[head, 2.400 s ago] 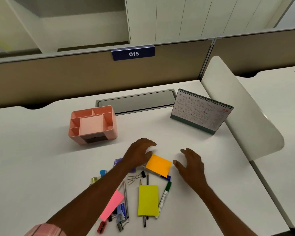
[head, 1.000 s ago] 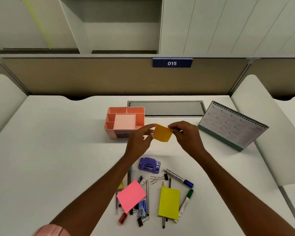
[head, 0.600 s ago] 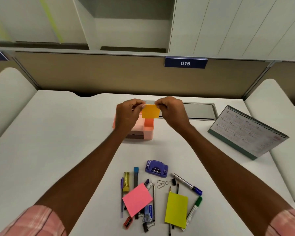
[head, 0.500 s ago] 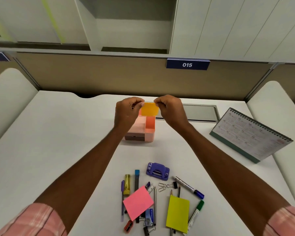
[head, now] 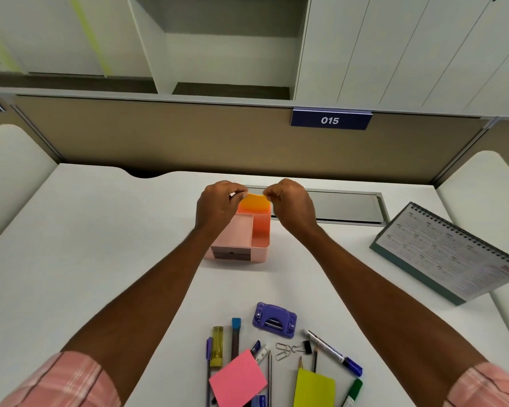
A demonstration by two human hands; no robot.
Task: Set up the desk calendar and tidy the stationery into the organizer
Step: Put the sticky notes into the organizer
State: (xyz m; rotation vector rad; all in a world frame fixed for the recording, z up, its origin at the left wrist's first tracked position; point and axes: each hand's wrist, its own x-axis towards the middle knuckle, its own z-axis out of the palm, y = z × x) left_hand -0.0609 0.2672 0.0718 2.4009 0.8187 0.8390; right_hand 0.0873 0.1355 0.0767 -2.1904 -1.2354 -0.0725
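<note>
left hand (head: pixel 218 208): arm extended forward, knuckles up, thumb and forefinger pinched together at its inner side, remaining fingers curled under. right hand (head: pixel 291 205): arm extended likewise, same pinch at its inner side, facing the left hand. fingertips of the two nearly meet. forearms bare; pink checked sleeves (head: pixel 62 380) pushed up at both elbows.

Partition plate (head: pixel 330 120): "015" was read in white numerals on a dark blue plate, fixed to the partition's top edge, beyond and to the right of the right hand (head: pixel 291 204).
Desk calendar (head: pixel 450 254): small printed grids and red print were seen, right of the right hand; none could be read.
</note>
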